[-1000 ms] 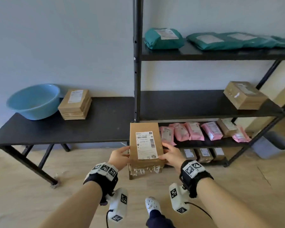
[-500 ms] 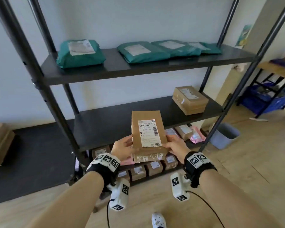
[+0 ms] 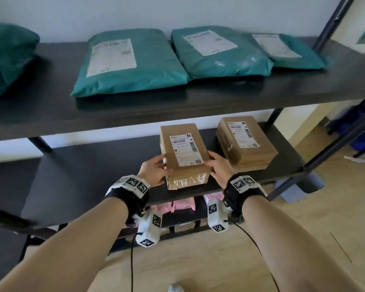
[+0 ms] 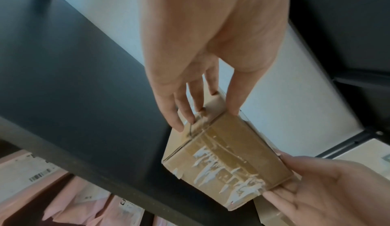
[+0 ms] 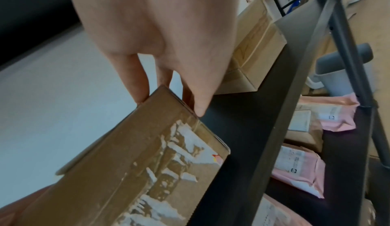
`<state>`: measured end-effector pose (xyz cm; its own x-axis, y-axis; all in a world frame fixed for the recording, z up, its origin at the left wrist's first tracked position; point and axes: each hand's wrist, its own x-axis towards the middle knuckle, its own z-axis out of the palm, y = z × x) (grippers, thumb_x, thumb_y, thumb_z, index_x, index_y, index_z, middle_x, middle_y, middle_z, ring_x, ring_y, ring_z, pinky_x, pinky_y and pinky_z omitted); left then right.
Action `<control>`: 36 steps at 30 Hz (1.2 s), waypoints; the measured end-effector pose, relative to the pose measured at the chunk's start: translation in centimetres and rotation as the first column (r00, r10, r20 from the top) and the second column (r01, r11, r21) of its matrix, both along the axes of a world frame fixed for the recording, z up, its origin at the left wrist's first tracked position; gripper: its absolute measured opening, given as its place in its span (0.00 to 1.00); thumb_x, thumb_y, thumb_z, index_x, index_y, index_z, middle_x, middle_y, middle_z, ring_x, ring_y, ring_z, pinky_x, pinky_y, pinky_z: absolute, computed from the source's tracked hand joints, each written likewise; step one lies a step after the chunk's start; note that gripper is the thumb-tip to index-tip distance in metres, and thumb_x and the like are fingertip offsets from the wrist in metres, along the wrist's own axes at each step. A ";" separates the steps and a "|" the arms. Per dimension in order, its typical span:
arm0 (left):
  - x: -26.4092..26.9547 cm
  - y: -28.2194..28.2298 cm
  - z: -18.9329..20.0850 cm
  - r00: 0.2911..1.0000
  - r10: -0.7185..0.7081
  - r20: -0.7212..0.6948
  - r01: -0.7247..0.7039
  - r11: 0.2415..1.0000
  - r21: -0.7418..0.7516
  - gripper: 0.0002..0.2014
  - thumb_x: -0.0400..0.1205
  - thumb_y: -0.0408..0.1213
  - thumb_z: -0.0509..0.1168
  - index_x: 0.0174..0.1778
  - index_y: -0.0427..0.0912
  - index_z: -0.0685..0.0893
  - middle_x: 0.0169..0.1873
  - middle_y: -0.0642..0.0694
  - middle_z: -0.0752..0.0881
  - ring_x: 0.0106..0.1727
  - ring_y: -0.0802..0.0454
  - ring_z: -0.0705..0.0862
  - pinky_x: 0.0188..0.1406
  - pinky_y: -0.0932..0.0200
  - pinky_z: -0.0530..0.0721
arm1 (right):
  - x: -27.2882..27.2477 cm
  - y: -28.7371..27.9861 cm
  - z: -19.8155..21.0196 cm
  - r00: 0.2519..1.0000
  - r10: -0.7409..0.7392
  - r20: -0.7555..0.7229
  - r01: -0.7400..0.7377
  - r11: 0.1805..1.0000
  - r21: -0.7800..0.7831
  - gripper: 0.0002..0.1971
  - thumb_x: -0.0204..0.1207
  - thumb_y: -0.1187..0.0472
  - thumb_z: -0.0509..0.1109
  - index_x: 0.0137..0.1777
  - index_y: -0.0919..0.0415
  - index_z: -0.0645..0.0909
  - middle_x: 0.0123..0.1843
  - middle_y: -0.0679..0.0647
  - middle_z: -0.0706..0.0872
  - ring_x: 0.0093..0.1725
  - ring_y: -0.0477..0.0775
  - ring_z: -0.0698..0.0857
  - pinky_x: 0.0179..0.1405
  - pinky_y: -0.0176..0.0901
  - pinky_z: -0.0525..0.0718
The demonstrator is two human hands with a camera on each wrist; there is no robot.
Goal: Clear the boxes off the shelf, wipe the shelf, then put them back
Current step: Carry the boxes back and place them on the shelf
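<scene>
A brown cardboard box with a white label is held between both my hands over the front of the black middle shelf. My left hand grips its left side, thumb on top. My right hand grips its right side. The left wrist view shows the taped end of the box with the left fingers along its edge. In the right wrist view the right fingers pinch its corner. Whether the box touches the shelf I cannot tell. A second box lies on the shelf just to the right.
Several teal mailer bags lie on the top shelf. Pink mailers and small boxes fill the shelf below. A grey bin stands on the floor by the shelf's right post. The middle shelf's left half is bare.
The view swung from the side table to the shelf unit. Both hands carried the box up and forward to the middle shelf, beside the second box.
</scene>
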<state>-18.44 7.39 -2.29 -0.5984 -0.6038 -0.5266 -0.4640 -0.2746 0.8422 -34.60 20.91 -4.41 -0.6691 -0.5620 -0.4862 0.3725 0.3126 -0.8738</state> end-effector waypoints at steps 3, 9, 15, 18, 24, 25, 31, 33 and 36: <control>-1.8 -0.2 -0.8 1.000 0.019 0.007 -0.019 1.000 0.012 0.33 0.74 0.22 0.70 0.74 0.49 0.73 0.62 0.44 0.85 0.57 0.48 0.83 0.56 0.48 0.83 | -2.0 -0.9 -0.7 1.000 0.019 -0.023 -0.019 1.000 0.025 0.29 0.74 0.72 0.65 0.77 0.58 0.72 0.67 0.57 0.84 0.66 0.56 0.82 0.68 0.48 0.79; -3.1 -0.2 -1.2 0.999 0.033 -0.007 -0.033 0.999 0.024 0.33 0.76 0.21 0.68 0.76 0.48 0.71 0.64 0.44 0.83 0.59 0.47 0.82 0.56 0.50 0.81 | -3.2 -1.4 -1.0 0.996 0.061 -0.072 -0.056 0.996 0.074 0.30 0.73 0.70 0.65 0.76 0.55 0.72 0.69 0.56 0.82 0.69 0.56 0.79 0.76 0.54 0.72; -2.1 0.1 -0.6 0.991 -0.067 0.119 0.093 0.970 -0.225 0.28 0.78 0.33 0.70 0.75 0.44 0.72 0.68 0.41 0.81 0.67 0.46 0.80 0.60 0.51 0.80 | -2.1 -0.9 0.9 0.936 0.132 -0.327 -0.048 0.966 0.252 0.23 0.77 0.65 0.66 0.73 0.56 0.75 0.62 0.48 0.83 0.61 0.50 0.82 0.63 0.40 0.77; 0.1 0.7 0.4 0.894 -0.180 0.410 0.385 0.777 -0.498 0.27 0.80 0.44 0.65 0.76 0.44 0.70 0.67 0.42 0.81 0.67 0.44 0.80 0.63 0.53 0.78 | -0.4 -0.2 1.8 0.803 0.254 -0.539 0.002 0.903 0.429 0.21 0.79 0.57 0.64 0.73 0.53 0.74 0.68 0.52 0.82 0.64 0.54 0.82 0.66 0.49 0.79; 7.2 2.0 1.9 0.752 -0.208 0.625 0.652 0.371 -0.661 0.21 0.83 0.43 0.57 0.71 0.42 0.71 0.67 0.43 0.78 0.70 0.44 0.74 0.63 0.47 0.79 | 6.6 2.0 3.3 0.446 0.521 -0.728 0.046 0.799 0.600 0.17 0.81 0.58 0.62 0.68 0.55 0.77 0.67 0.55 0.79 0.64 0.57 0.81 0.62 0.55 0.82; 8.8 2.1 2.0 0.743 -0.202 0.638 0.665 0.332 -0.669 0.20 0.83 0.43 0.57 0.71 0.42 0.71 0.67 0.43 0.77 0.70 0.44 0.74 0.63 0.47 0.79 | 8.2 2.2 3.4 0.383 0.575 -0.723 0.041 0.771 0.635 0.16 0.81 0.57 0.61 0.67 0.55 0.77 0.67 0.55 0.80 0.64 0.57 0.81 0.61 0.54 0.82; 21.5 2.2 1.5 0.704 -0.143 0.696 0.708 0.216 -0.672 0.16 0.82 0.37 0.56 0.65 0.42 0.74 0.64 0.43 0.78 0.67 0.44 0.75 0.60 0.50 0.77 | 21.2 1.7 3.0 0.153 0.749 -0.644 -0.009 0.653 0.757 0.17 0.83 0.56 0.58 0.68 0.59 0.76 0.69 0.55 0.78 0.67 0.58 0.78 0.64 0.52 0.77; 26.6 1.9 1.2 0.701 -0.123 0.703 0.710 0.211 -0.671 0.16 0.81 0.37 0.58 0.65 0.41 0.74 0.63 0.43 0.78 0.66 0.44 0.75 0.60 0.50 0.77 | 26.0 0.7 2.5 0.110 0.772 -0.627 -0.037 0.633 0.773 0.16 0.82 0.57 0.59 0.68 0.59 0.75 0.67 0.56 0.78 0.66 0.59 0.78 0.63 0.53 0.78; 34.2 1.5 1.5 0.701 -0.087 0.708 0.703 0.256 -0.664 0.17 0.80 0.40 0.59 0.65 0.40 0.74 0.64 0.43 0.78 0.68 0.43 0.74 0.61 0.48 0.77 | 33.4 -1.0 2.1 0.050 0.765 -0.643 -0.094 0.644 0.759 0.15 0.83 0.56 0.56 0.65 0.59 0.76 0.65 0.56 0.80 0.64 0.59 0.80 0.61 0.54 0.80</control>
